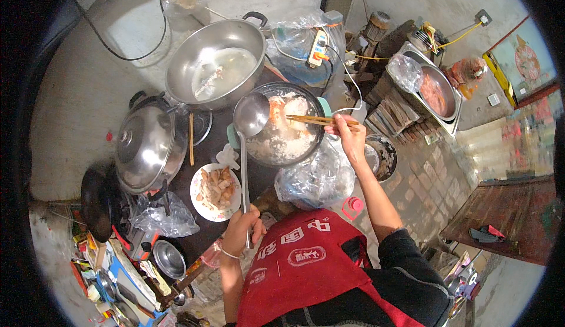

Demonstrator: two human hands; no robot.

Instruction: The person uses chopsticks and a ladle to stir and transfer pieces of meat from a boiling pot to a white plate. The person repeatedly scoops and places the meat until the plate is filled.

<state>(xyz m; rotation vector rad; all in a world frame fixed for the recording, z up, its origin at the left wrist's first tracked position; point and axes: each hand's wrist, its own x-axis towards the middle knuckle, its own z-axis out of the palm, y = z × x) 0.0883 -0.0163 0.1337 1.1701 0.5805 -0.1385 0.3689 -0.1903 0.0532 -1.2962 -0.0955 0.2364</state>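
My left hand (242, 230) is closed round the long handle of a metal ladle (252, 114), whose bowl hangs over the left rim of a dark pan (276, 161) with green handles. Pale, crumbly food (285, 143) lies in the pan, with a larger piece at its far side. Between the fingers of my right hand (351, 138) is a pair of wooden chopsticks (312, 120); their tips reach into the food, and steam or glare blurs what they touch. A white plate (200, 208) with cooked slices sits left of the ladle handle.
A big steel pot (176, 71) with some liquid stands behind. To its left is a lidded pan (147, 144), and another chopstick (191, 139) lies nearby. A power strip (318, 49) with cables hangs behind the pan. Plastic bags (315, 177) bulge at its near right.
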